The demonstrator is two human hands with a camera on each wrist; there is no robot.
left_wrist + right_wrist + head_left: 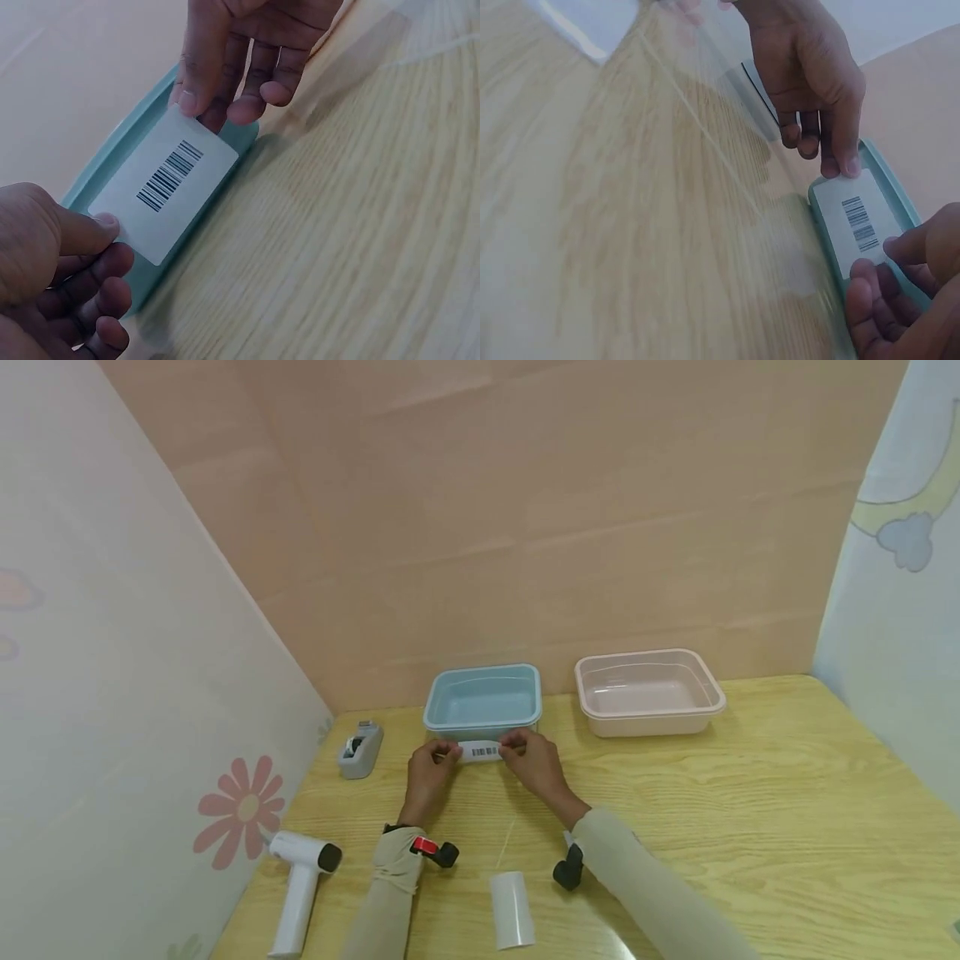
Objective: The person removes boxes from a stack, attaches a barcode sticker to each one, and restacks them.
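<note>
Near wall of the blue container (483, 697) behind the barcode label (483, 750); barcode digits illegible.

**Around the wooden tabletop**

A pink tub (649, 692) stands at the back right of the tabletop (750, 810), close to the peach back wall. A grey tape dispenser (360, 750) sits at the back left, near the flowered side panel. A white handheld device with a dark nose (300, 881) lies at the front left. A white strip of backing paper (512, 910) lies at the front edge.
</note>
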